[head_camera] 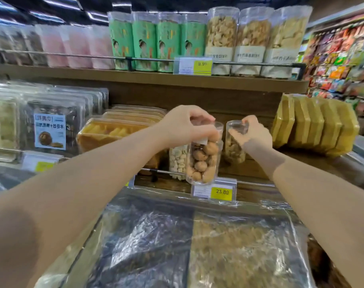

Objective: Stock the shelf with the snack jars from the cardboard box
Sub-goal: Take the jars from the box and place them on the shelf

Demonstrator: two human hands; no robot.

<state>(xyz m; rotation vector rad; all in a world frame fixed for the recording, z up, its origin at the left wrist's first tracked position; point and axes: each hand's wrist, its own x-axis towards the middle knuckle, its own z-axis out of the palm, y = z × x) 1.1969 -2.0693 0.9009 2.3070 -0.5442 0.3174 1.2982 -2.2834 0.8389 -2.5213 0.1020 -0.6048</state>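
Head camera, close to the shelf (247, 170)
One wide-angle view from the person's head faces forward and down at the shelf, near enough that the left hand (189, 125) and right hand (254, 134) reach it at centre frame.

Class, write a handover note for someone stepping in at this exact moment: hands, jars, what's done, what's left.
Left hand grips the round-snack jar by its top, over the front rail, not yet set down.
Right hand holds the second jar by its top, on the shelf.
Done: pale-nut jar stands shelved.
Left: seat both jars; box out of view.
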